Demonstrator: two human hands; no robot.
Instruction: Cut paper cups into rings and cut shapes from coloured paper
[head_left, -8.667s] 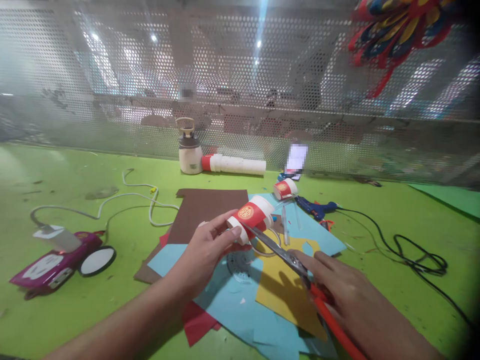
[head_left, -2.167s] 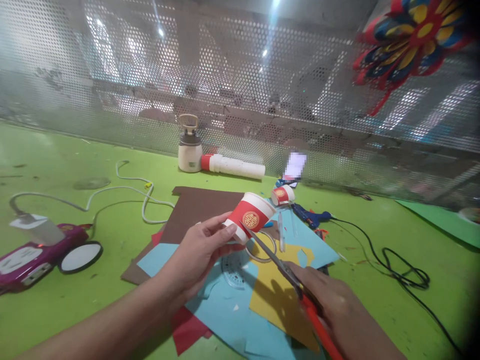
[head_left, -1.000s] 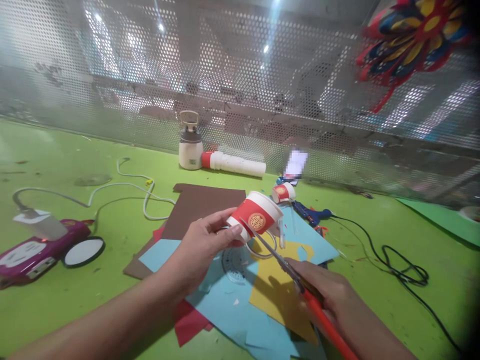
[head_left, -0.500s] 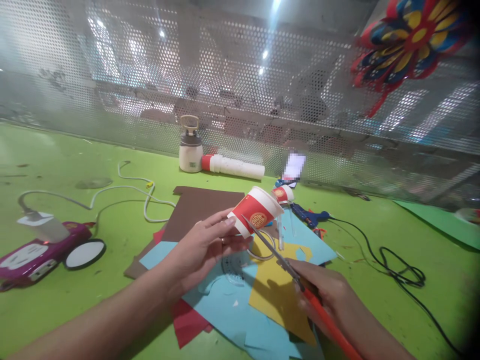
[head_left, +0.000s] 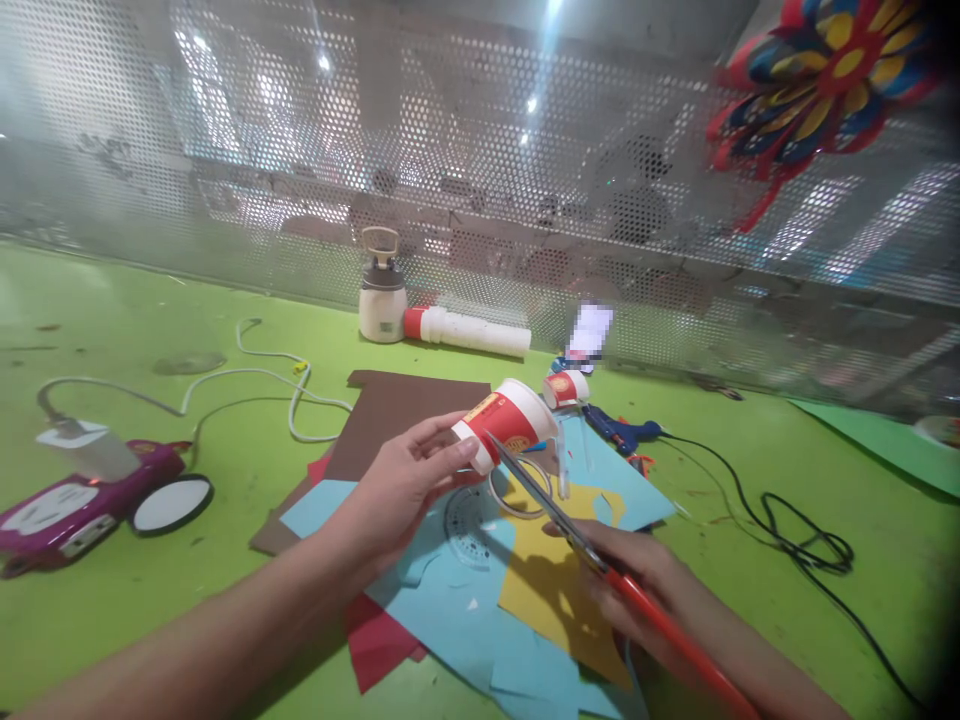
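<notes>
A red and white paper cup (head_left: 517, 415) with a gold emblem lies tilted in my left hand (head_left: 409, 475), its fingers and thumb around the base end. My right hand (head_left: 637, 570) grips a pair of scissors (head_left: 577, 540) with red handles. The blades point up and left, their tips at the cup's side near my left thumb; whether they cut into the wall I cannot tell. Below the cup are a roll of tape (head_left: 521, 510), a clear protractor (head_left: 465, 530), yellow paper (head_left: 562, 590) and light blue paper (head_left: 442, 620).
Behind stand a second paper cup (head_left: 565, 388), a spray bottle (head_left: 382, 305), a stack of white cups (head_left: 476, 332) and a phone (head_left: 590, 335). A blue glue gun (head_left: 619, 430) trails a black cord at right. A purple power strip (head_left: 90, 500) sits left, beside a round mirror-like disc (head_left: 172, 503).
The held cup has turned in my left hand, so its emblem sits lower and gold print shows near the top. The scissors stay at its side, with their blades looking closer together.
</notes>
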